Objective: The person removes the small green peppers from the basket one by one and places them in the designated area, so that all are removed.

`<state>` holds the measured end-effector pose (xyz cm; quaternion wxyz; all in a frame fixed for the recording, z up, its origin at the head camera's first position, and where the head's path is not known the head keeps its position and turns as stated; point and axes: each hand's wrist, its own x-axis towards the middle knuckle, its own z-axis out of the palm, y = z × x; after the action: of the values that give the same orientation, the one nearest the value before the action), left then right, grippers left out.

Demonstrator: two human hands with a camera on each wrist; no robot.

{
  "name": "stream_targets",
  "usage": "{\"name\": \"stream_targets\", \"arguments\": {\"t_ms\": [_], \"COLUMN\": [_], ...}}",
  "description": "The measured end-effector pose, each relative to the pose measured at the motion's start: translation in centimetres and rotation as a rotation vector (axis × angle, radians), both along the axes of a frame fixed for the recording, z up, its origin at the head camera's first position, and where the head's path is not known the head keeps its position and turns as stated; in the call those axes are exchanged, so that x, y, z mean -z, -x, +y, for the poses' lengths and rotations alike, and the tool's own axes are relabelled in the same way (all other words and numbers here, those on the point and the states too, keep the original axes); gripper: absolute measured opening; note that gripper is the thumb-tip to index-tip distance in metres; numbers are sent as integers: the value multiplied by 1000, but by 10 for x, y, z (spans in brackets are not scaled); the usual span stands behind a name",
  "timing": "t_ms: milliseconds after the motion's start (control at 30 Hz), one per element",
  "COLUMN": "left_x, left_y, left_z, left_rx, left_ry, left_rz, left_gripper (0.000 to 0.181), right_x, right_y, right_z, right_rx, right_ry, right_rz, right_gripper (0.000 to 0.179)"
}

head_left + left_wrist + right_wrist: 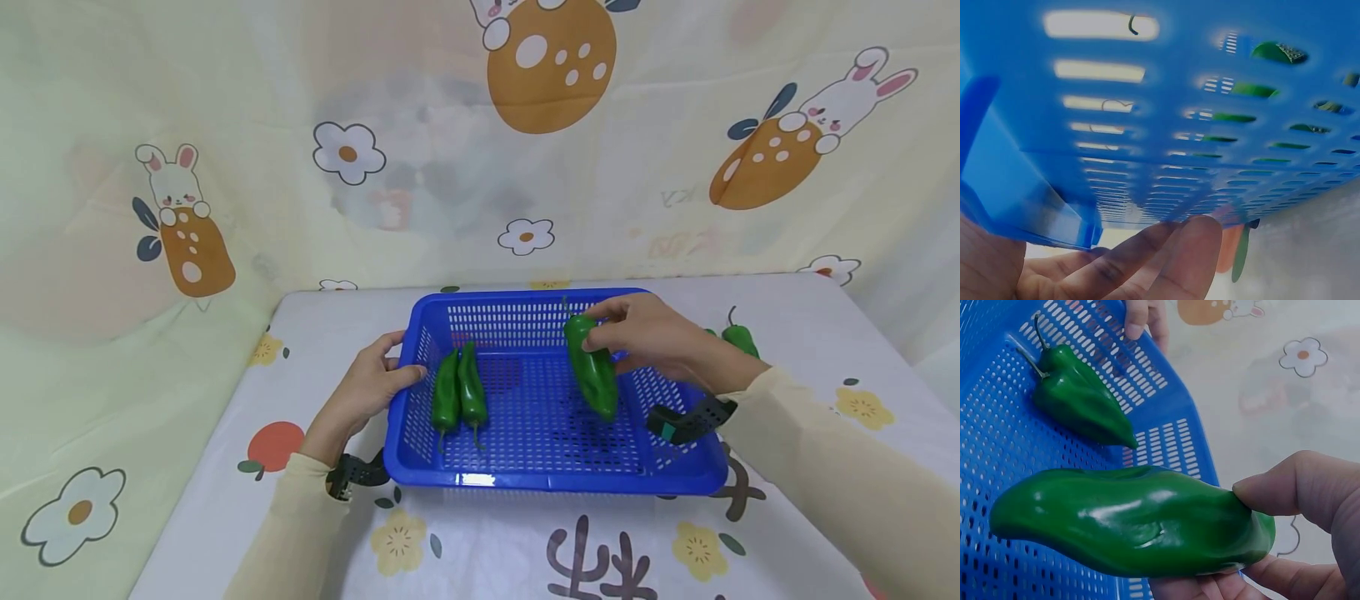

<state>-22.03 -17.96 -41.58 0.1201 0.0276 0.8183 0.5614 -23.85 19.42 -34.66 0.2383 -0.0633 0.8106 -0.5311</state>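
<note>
**Green pepper (592, 375) held over blue basket (540, 482) on a flower-printed bench (487, 567)**

The bench wears a white cover printed with yellow flowers, a red fruit and dark lettering. Behind it and to the left hangs pale, slightly see-through fabric (255, 67) patterned with rabbits and white flowers; blurred shapes show faintly through it.

The hands are apart. The left hand (372, 382) grips the basket's left rim, thumb over the top and fingers outside. The right hand (648, 337) pinches the pepper between thumb and fingers, above the basket's right half. Two more peppers (446, 398) lie side by side inside, near the left wall. Beyond the right wall, another pepper (741, 337) is partly hidden by the right arm.
</note>
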Motion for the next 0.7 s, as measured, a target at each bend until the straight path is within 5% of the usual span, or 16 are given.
{"name": "stream_targets", "arguments": {"t_ms": [700], "left_x": [-3], "left_y": [1], "left_z": [5], "left_rx": [-30], "left_ry": [118], "left_rz": [50], "left_gripper": [65], "right_x": [-6], "right_y": [0], "right_z": [48], "right_rx": [65], "right_ry": [-48], "right_rz": [64], "right_gripper": [60]}}
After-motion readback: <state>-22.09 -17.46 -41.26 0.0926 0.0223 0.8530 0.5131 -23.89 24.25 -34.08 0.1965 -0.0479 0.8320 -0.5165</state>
